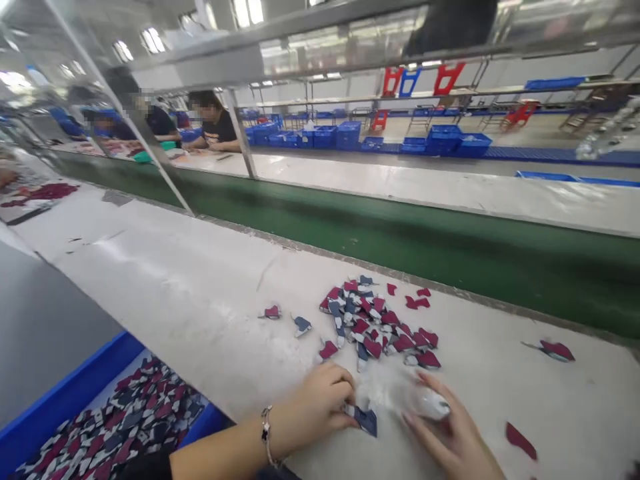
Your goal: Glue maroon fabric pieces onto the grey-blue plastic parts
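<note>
Pinching navy piece (367,421) by its pale end, betw. thumb & fingers of L hand (325,400); wearing bracelet (267,433) on same wrist. Curling R hand (465,437) round shiny thing (433,404), pale & too blurred to ID. Keeping navy piece betw. the two hands, nearer L, over tabletop (200,287); can't tell if touching it.

Just beyond both hands: pile (373,347) of maroon & navy pieces. Past L hand, a bit to its left: small maroon piece (271,312) & loose navy one. Near R hand, to its right: flat maroon scrap (521,440). Well left of L hand & lower: blue bin (75,387), full of similar pieces.

Could twist or slip out of L hand, prob. b/c gripped at one end only. Might skid from R hand if surface is slick or squeezed unevenly. Could scatter pile toward green strip (350,230) beyond if bumped w/ knuckles, esp. moving fast. Might drag scrap off w/ R forearm if swung outward. Could mix pieces if dropped L, into bin.
</note>
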Tool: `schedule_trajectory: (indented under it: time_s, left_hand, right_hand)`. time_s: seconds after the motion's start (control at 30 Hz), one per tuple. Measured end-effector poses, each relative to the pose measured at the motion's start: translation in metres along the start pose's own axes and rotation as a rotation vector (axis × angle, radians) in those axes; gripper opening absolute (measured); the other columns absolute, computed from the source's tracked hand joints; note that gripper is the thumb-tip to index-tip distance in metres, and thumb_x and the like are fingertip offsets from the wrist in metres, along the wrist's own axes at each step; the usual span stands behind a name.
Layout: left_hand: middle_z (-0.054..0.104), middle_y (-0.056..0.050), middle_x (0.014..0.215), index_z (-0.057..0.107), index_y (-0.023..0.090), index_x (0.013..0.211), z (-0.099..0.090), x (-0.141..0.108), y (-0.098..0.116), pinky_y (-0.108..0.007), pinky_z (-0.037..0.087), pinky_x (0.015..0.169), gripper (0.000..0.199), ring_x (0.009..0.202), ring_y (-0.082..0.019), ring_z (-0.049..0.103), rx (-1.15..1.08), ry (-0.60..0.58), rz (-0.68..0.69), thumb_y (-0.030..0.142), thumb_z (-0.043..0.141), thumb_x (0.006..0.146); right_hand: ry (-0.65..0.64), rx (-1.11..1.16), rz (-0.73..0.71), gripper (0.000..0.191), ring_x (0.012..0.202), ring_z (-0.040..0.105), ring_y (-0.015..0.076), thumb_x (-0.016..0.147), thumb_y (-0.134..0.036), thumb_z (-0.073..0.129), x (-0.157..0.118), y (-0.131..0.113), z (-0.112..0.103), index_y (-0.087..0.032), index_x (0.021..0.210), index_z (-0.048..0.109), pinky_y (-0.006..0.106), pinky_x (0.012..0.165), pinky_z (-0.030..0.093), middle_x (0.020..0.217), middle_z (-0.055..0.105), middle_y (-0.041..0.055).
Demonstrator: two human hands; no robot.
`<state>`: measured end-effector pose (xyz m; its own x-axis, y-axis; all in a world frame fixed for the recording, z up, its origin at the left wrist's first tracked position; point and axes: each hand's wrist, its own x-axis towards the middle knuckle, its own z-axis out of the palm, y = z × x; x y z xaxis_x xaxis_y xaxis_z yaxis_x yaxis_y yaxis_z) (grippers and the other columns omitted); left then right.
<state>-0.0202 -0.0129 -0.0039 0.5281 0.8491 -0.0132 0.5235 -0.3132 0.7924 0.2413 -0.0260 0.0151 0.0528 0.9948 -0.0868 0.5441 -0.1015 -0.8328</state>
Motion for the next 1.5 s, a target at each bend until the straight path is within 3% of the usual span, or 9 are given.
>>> schedule_trajectory:
  time_s: [0.1,0.17,0.33,0.4,0.53,0.73,0.93,1.07,1.5]
  left_hand:
    - [0.069,-0.007,0.108,0.065,0.02,0.091,-0.002,0.0,0.01,-0.039,0.046,0.095,0.023,0.102,-0.023,0.061,-0.06,-0.047,0.003,0.041,0.072,0.084]
    - [0.068,-0.005,0.095,0.064,0.02,0.097,-0.008,0.003,0.017,-0.034,0.05,0.081,0.022,0.086,-0.018,0.062,-0.172,-0.086,-0.103,0.04,0.066,0.089]
    - [0.064,-0.003,0.09,0.061,0.017,0.096,-0.02,0.026,0.029,-0.026,0.053,0.07,0.03,0.077,-0.013,0.061,-0.689,-0.11,-0.232,0.043,0.072,0.084]
    - [0.065,-0.004,0.094,0.061,0.017,0.101,-0.018,0.035,0.031,-0.022,0.054,0.066,0.032,0.078,-0.011,0.063,-0.936,-0.138,-0.331,0.046,0.067,0.088]
    - [0.066,-0.009,0.113,0.059,0.019,0.11,-0.009,0.04,0.032,-0.018,0.057,0.06,0.035,0.084,-0.013,0.071,-1.194,-0.261,-0.519,0.048,0.063,0.091]
    - [0.068,-0.007,0.119,0.058,0.018,0.105,0.0,0.028,0.031,-0.015,0.058,0.067,0.044,0.072,-0.005,0.069,-1.127,-0.347,-0.381,0.014,0.085,0.07]
    - [0.065,-0.008,0.123,0.055,0.019,0.108,0.006,0.027,0.032,-0.025,0.061,0.082,0.047,0.088,-0.012,0.073,-1.159,-0.35,-0.34,0.014,0.084,0.072]
    - [0.064,-0.01,0.13,0.052,0.02,0.108,0.007,0.027,0.032,-0.024,0.06,0.08,0.044,0.089,-0.011,0.072,-1.205,-0.343,-0.368,0.014,0.081,0.075]
    - [0.064,-0.009,0.132,0.052,0.021,0.109,0.008,0.026,0.031,-0.022,0.059,0.077,0.042,0.084,-0.008,0.071,-1.209,-0.347,-0.346,0.011,0.079,0.078]
  right_hand:
    - [-0.135,0.042,0.004,0.042,0.115,0.062,0.0342,0.089,-0.056,0.057,0.008,-0.006,0.003,-0.024,0.115,0.059,0.055,0.099,0.049,0.12,0.065,0.0127]
    - [-0.167,0.066,0.024,0.037,0.117,0.061,0.03,0.092,-0.052,0.056,0.004,-0.013,-0.004,-0.024,0.117,0.055,0.049,0.102,0.048,0.121,0.064,0.0111]
    - [-0.148,0.192,0.177,0.04,0.085,0.067,0.0229,0.097,-0.05,0.052,-0.025,-0.039,-0.033,-0.027,0.126,0.037,0.038,0.076,0.054,0.092,0.069,0.003]
    - [-0.101,0.218,0.193,0.034,0.079,0.065,0.0212,0.095,-0.049,0.056,-0.036,-0.049,-0.042,-0.029,0.119,0.045,0.036,0.072,0.052,0.084,0.067,0.0001]
    - [0.02,0.223,0.071,0.018,0.086,0.064,0.0195,0.088,-0.034,0.067,-0.049,-0.065,-0.048,-0.031,0.106,0.064,0.03,0.071,0.053,0.099,0.065,0.0013]
    - [-0.058,0.279,0.008,0.027,0.066,0.062,0.0149,0.086,-0.008,0.06,-0.044,-0.072,-0.044,-0.03,0.102,0.064,0.023,0.056,0.052,0.086,0.066,-0.0001]
    - [-0.036,0.133,-0.075,0.016,0.056,0.061,0.014,0.082,-0.027,0.072,-0.034,-0.071,-0.039,-0.027,0.093,0.06,0.021,0.043,0.047,0.076,0.069,-0.0011]
    - [0.023,0.051,-0.118,0.017,0.048,0.058,0.0112,0.079,-0.027,0.072,-0.032,-0.075,-0.038,-0.026,0.088,0.058,0.019,0.04,0.046,0.069,0.066,-0.004]
    - [-0.026,-0.064,-0.184,0.015,0.048,0.06,0.0099,0.084,-0.028,0.069,-0.022,-0.082,-0.028,-0.026,0.089,0.055,0.018,0.036,0.042,0.065,0.063,-0.006]
